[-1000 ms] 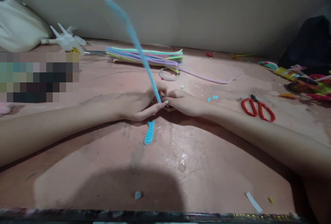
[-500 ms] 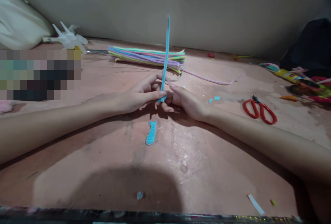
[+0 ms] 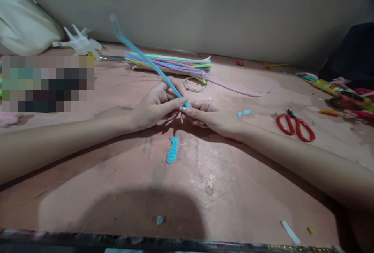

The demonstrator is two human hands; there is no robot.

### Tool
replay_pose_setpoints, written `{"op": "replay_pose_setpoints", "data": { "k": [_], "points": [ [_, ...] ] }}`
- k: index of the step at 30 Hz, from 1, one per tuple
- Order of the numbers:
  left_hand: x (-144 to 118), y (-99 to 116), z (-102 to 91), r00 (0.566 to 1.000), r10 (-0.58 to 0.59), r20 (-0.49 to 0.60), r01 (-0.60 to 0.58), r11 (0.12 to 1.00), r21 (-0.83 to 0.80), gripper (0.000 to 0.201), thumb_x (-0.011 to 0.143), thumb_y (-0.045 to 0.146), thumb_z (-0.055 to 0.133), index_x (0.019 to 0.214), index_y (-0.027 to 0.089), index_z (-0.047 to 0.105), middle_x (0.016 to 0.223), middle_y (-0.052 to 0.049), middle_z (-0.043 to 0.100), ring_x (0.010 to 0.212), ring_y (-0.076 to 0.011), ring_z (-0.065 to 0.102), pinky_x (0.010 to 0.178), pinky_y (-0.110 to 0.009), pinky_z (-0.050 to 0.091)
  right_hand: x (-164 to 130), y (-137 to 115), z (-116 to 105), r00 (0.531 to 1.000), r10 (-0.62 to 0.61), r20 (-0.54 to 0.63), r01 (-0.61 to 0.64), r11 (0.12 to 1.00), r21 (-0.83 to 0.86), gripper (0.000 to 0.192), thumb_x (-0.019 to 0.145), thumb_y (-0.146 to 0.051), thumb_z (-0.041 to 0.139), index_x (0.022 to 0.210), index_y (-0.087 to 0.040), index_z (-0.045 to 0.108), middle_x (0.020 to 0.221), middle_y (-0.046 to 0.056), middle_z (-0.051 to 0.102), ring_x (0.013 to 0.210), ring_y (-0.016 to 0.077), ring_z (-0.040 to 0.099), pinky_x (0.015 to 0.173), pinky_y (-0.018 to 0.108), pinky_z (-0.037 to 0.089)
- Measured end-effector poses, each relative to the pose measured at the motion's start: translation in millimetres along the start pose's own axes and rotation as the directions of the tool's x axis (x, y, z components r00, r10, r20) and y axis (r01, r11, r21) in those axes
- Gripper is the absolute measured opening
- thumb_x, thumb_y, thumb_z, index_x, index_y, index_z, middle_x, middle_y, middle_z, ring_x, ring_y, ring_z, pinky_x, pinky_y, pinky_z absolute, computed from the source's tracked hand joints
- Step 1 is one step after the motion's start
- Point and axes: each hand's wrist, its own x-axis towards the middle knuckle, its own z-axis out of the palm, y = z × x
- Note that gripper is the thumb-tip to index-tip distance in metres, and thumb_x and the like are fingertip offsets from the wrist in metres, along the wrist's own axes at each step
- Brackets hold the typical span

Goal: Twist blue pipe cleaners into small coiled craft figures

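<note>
White fabric of a bag (image 3: 26,23) is seen at the far left, well to the left of the pipe cleaner bundle (image 3: 172,64), and a white plastic piece (image 3: 82,43) lies between the bag and the bundle. A pixelated patch is placed below the bag and nothing can be read from it.

The left hand (image 3: 154,107) is rested on the pink tabletop (image 3: 117,175), in front of the bundle. Its fingers are pinched on the lower end of a blue pipe cleaner (image 3: 140,54), which is tilted up and to the left from the hands and is blurred at its upper part. The right hand (image 3: 210,115) is brought against the left one, fingertip to fingertip, and it is closed on the same lower end; how much of the pipe cleaner is wrapped there cannot be told.

A small blue folded shape (image 3: 173,150) is laid flat on the tabletop, just in front of the hands and apart from them. A pale ring (image 3: 195,84) is lying beside the right end of the bundle, and a lilac pipe cleaner (image 3: 242,89) is stretched from the bundle to the right. Small blue scraps (image 3: 244,112) are found to the right of the right hand. Red-handled scissors (image 3: 295,126) are lying further right, well apart from the bundle, and colourful items (image 3: 344,97) are heaped at the far right edge, beside a dark object (image 3: 353,54).
</note>
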Motion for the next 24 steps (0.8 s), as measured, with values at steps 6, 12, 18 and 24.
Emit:
{"op": "replay_pose_setpoints", "data": {
  "k": [6,12,18,24],
  "points": [
    [-5,2,0.7,0.997,-0.053,0.049,0.055,0.998,-0.023,0.028,0.106,0.043,0.063,0.097,0.026,0.043,0.060,0.008,0.060,0.037,-0.0110,0.053,0.036,-0.024,0.036,-3,-2,-3,0.991,-0.131,-0.030,0.110,0.919,-0.379,0.034,0.106,-0.051,0.068,0.096,-0.018,0.073,0.079,-0.001,0.060,0.079,0.0137,0.058,0.077,0.025,0.051],
    [1,-1,-5.1,1.000,0.013,-0.028,-0.011,0.998,0.067,0.035,0.099,0.045,0.074,0.104,0.026,0.044,0.072,0.006,0.067,0.051,-0.0124,0.066,0.045,-0.025,0.045,-5,3,-6,0.991,-0.126,-0.040,0.096,0.894,-0.438,0.042,0.107,-0.057,0.063,0.094,-0.018,0.070,0.071,-0.003,0.055,0.063,0.0110,0.045,0.057,0.024,0.035],
    [-1,2,-6.4,0.999,-0.012,-0.050,0.012,1.000,0.016,0.043,0.098,0.044,0.077,0.103,0.028,0.038,0.070,0.007,0.069,0.051,-0.0136,0.065,0.048,-0.028,0.046,-2,3,-8,0.961,-0.201,-0.188,0.107,0.902,-0.419,0.053,0.104,-0.068,0.062,0.080,-0.021,0.056,0.066,-0.006,0.041,0.056,0.0094,0.030,0.051,0.026,0.023],
    [5,-8,-14.6,0.996,-0.010,-0.085,0.028,0.977,0.213,0.036,0.106,0.044,0.065,0.119,0.028,0.036,0.084,0.006,0.070,0.071,-0.0147,0.070,0.061,-0.029,0.051,-1,0,-10,0.972,-0.195,-0.130,0.123,0.897,-0.424,0.054,0.100,-0.069,0.067,0.077,-0.021,0.057,0.060,-0.007,0.036,0.054,0.0095,0.026,0.052,0.028,0.019]
  ]
}}
